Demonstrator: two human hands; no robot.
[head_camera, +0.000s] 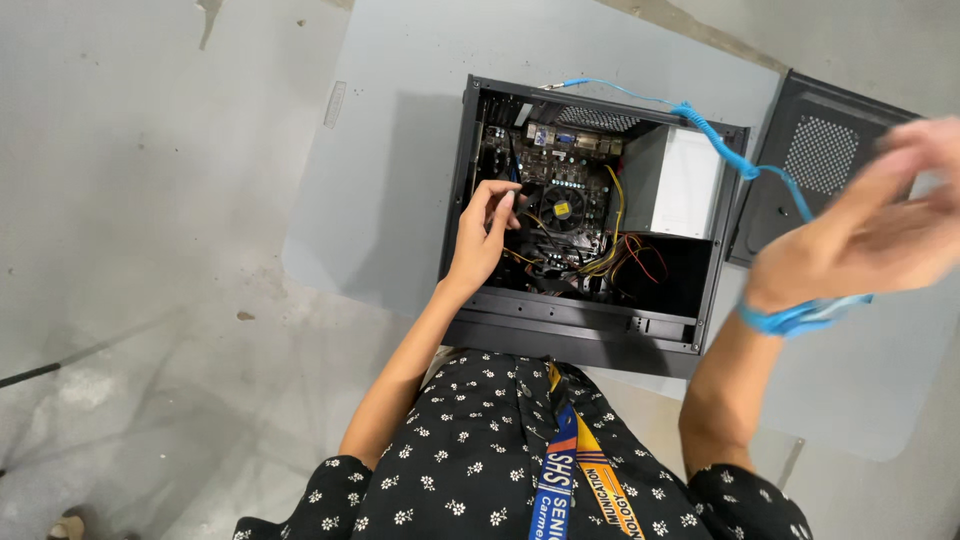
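With the open computer case (590, 220) lying at the desk (400, 150) centre, the left hand (485, 235) pinches at a motherboard (550, 190) connector, while the blurred right hand (880, 230) hovers loosely spread, wrist strap (800, 318) attached.

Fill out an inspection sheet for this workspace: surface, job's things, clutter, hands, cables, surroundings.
Surface: pale grey mat lying on a grey concrete floor.
Job's things: open black metal computer case showing a circuit board with a round black fan and a silver box-shaped power unit.
Clutter: detached black vented side panel beside the case.
Hands: left hand reaches inside the case by the board; right hand raised off to the side, blurred, empty as far as seen.
Cables: blue coiled cord runs from a blue wrist strap to the case's far edge; yellow and red wires inside.
Surroundings: nothing seen beyond floor.
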